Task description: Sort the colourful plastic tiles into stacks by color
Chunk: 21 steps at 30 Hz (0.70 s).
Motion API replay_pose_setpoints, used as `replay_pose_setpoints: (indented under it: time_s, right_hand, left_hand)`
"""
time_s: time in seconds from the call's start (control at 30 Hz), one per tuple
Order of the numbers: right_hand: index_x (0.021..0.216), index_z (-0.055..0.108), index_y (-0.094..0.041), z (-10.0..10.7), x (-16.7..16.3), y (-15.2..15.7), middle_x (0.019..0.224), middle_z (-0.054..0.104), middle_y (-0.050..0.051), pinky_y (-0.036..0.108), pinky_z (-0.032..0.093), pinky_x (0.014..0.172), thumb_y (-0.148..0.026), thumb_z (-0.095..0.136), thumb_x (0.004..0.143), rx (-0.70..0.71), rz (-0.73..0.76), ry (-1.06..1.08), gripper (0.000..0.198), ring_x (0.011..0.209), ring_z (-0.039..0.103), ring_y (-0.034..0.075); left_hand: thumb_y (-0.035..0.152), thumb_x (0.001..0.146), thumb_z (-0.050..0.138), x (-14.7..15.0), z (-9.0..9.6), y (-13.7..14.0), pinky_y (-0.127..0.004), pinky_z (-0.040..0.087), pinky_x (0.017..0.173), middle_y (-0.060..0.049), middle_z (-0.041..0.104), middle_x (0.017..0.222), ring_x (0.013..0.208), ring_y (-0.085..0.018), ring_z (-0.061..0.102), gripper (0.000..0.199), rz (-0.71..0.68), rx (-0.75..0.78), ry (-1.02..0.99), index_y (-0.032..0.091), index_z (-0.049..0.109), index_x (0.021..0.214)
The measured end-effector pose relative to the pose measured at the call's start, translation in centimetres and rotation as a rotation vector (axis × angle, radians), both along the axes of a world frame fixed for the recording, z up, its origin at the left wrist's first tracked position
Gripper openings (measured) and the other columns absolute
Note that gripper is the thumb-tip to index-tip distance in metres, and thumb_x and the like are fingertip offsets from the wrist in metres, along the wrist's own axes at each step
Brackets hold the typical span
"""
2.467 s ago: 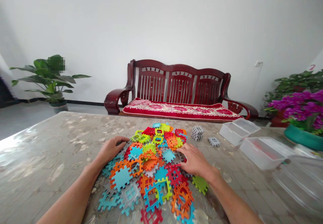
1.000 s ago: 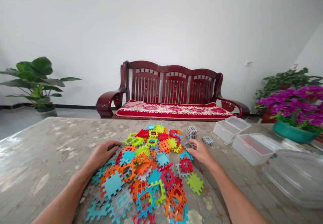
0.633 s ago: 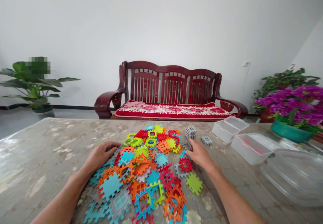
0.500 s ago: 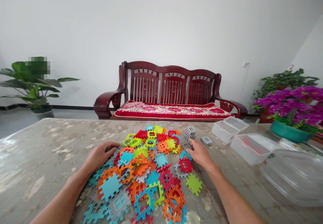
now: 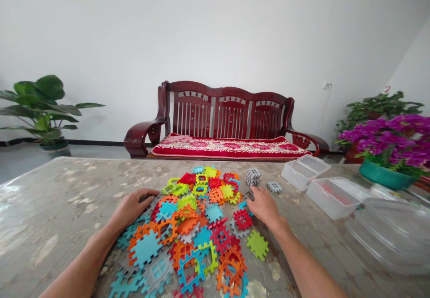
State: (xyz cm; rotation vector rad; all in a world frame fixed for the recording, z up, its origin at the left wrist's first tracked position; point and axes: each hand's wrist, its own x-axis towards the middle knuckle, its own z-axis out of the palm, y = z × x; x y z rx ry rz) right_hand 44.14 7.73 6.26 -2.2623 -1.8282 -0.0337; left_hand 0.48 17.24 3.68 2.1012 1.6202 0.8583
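Note:
A heap of colourful toothed plastic building tiles spreads over the table in front of me. My left hand lies at the heap's left edge, fingers stretched out over the tiles and holding nothing. At the right edge, my right hand has its thumb and index finger around a grey tile, partly hidden by the fingers. Near that hand are a red window tile and a lime-green tile. Just beyond it stands a stack of grey tiles, with another flat grey tile to its right.
Clear plastic boxes and a large transparent lid or tub stand on the right of the table. Behind them is a teal pot of purple flowers. A wooden bench stands beyond the table.
My right hand has shifted slightly left into the heap's edge. The blue and red tiles beside it have moved a little left. My left hand has stayed in place.

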Motion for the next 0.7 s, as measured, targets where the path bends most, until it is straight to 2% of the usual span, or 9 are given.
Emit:
replay_pose_setpoints:
  time_s: [0.23, 0.43, 0.7]
  right_hand:
    - [0.122, 0.063, -0.015, 0.6, 0.4, -0.1, 0.119, 0.067, 0.016, 0.036, 0.043, 0.093, -0.026, 0.049, 0.085, -0.044, -0.029, -0.042, 0.041, 0.115, 0.059, 0.030]
    - [0.123, 0.061, -0.019, 1.3, 0.8, -0.5, 0.116, 0.069, 0.014, 0.035, 0.046, 0.084, -0.030, 0.052, 0.086, -0.082, -0.041, -0.058, 0.039, 0.109, 0.063, 0.029]
    - [0.117, 0.065, -0.017, 1.3, 1.5, -0.7, 0.117, 0.069, 0.015, 0.035, 0.044, 0.089, -0.020, 0.052, 0.083, -0.104, 0.030, -0.121, 0.037, 0.112, 0.062, 0.029]
  left_hand:
    - [0.051, 0.074, 0.054, -0.3, -0.4, 0.3, -0.031, 0.052, 0.090, -0.002, 0.079, 0.101, 0.097, -0.026, 0.071, 0.040, -0.022, 0.014, 0.017, 0.027, 0.078, 0.096]
    - [0.051, 0.074, 0.054, -0.3, -0.6, 0.4, -0.031, 0.052, 0.089, -0.003, 0.079, 0.101, 0.096, -0.026, 0.071, 0.041, -0.022, 0.021, 0.010, 0.026, 0.078, 0.096]
    - [0.052, 0.074, 0.055, -0.4, -0.7, 0.4, -0.030, 0.052, 0.089, -0.002, 0.079, 0.101, 0.096, -0.025, 0.071, 0.041, -0.016, 0.018, 0.003, 0.026, 0.078, 0.096]
